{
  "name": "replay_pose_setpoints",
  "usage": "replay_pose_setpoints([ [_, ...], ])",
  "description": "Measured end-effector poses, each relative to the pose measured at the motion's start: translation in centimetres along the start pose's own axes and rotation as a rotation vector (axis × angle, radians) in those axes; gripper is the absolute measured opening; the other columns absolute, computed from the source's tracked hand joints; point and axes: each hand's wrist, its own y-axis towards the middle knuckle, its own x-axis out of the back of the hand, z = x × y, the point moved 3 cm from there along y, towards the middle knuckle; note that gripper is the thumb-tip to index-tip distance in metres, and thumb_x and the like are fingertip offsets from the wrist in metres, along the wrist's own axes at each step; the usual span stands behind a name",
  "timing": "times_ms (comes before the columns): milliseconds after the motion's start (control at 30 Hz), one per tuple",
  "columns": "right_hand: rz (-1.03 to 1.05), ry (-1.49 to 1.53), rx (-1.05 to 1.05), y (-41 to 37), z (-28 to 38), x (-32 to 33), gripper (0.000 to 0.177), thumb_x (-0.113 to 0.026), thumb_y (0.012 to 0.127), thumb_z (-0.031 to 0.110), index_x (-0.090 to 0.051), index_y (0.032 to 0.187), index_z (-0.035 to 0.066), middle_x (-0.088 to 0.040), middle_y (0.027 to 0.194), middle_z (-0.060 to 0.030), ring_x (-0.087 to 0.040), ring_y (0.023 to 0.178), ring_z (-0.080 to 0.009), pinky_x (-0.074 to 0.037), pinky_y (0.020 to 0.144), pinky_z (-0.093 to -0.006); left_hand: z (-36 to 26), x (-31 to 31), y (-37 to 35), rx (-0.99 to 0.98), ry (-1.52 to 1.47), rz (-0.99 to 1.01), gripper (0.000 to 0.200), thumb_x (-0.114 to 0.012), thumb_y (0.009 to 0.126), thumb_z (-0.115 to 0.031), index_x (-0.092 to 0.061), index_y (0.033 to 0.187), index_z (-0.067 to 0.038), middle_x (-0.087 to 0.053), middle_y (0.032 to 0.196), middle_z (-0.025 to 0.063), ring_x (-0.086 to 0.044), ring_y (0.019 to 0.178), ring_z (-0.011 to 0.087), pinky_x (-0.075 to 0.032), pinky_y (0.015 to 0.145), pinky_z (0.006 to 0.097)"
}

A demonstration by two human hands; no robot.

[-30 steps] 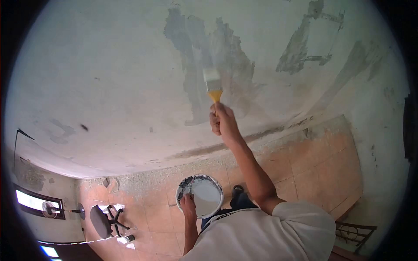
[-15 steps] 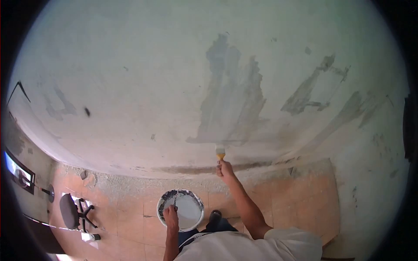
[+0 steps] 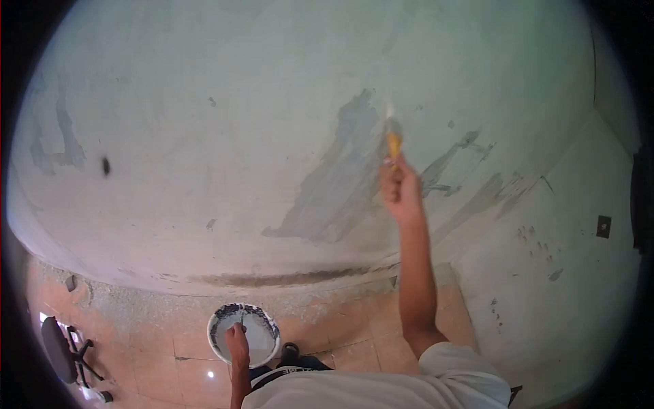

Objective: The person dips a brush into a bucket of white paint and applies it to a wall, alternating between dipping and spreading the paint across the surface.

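My right hand (image 3: pixel 399 187) is raised against the wall, closed around the yellow handle of a paintbrush (image 3: pixel 393 138). The brush points upward, its bristles blurred over the wall surface beside a grey damp-looking patch (image 3: pixel 337 174). Low in the view, my left hand (image 3: pixel 237 342) is closed on the thin handle of a white bucket (image 3: pixel 277 346). Pale grey paint (image 3: pixel 259 341) fills the lower part of the bucket, and dark smears line its inner wall.
Other grey patches mark the pale wall (image 3: pixel 170 129). A wall socket (image 3: pixel 603 226) sits on the adjoining wall at right. An office chair (image 3: pixel 58 350) stands at lower left on orange floor tiles (image 3: pixel 153 341), with pale debris along the wall's foot.
My right hand has moved the paintbrush up the wall and to the right. The view has shifted right, so the bucket and chair appear further left; my left hand keeps its grip.
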Motion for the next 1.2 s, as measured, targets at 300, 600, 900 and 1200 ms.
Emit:
replay_pose_setpoints([
  [300, -0.185, 0.045, -0.602, -10.2, -22.2, 20.1, 0.044, -0.05, 0.118, 0.046, -0.054, 0.084, 0.018, -0.041, 0.061, 0.0083, -0.034, 0.044, -0.0073, -0.024, 0.038, -0.0278, -3.5, -3.0, -5.6, -0.032, -0.094, -0.09, 0.051, -0.049, 0.108, -0.036, -0.056, 0.072, -0.001, -0.045, 0.065, 0.002, -0.04, 0.063, 0.0148, -0.031, 0.06, 0.0412],
  [600, 0.023, 0.013, 0.244, -11.5, 12.0, 11.4, 0.035, -0.051, 0.118, 0.043, -0.06, 0.104, 0.013, -0.036, 0.067, 0.0099, -0.028, 0.046, -0.002, -0.021, 0.038, -0.0211, 0.3, -5.7, -6.2, -0.048, -0.041, -0.127, 0.042, -0.051, 0.103, -0.029, -0.054, 0.072, -0.001, -0.044, 0.064, 0.0048, -0.041, 0.063, 0.0158, -0.032, 0.062, 0.0416],
  [900, -0.248, 0.118, -0.553, -6.7, -34.8, 32.3, 0.036, -0.05, 0.116, 0.038, -0.052, 0.084, 0.02, -0.04, 0.058, 0.0063, -0.034, 0.043, -0.0091, -0.024, 0.038, -0.0304, 3.4, -7.3, -3.1, -0.06, -0.108, -0.218, 0.043, -0.051, 0.104, -0.028, -0.053, 0.07, -0.001, -0.045, 0.064, 0.0021, -0.04, 0.063, 0.0135, -0.029, 0.059, 0.0404],
  [1200, -0.222, 0.054, -0.457, -2.5, -20.6, 26.5, 0.034, -0.053, 0.117, 0.034, -0.055, 0.088, 0.016, -0.04, 0.065, 0.0081, -0.032, 0.047, -0.0036, -0.021, 0.039, -0.0229, 3.1, -7.3, -0.6, -0.041, -0.049, -0.206, 0.045, -0.051, 0.106, -0.032, -0.052, 0.072, -0.003, -0.042, 0.066, 0.0018, -0.039, 0.064, 0.0145, -0.029, 0.061, 0.041],
])
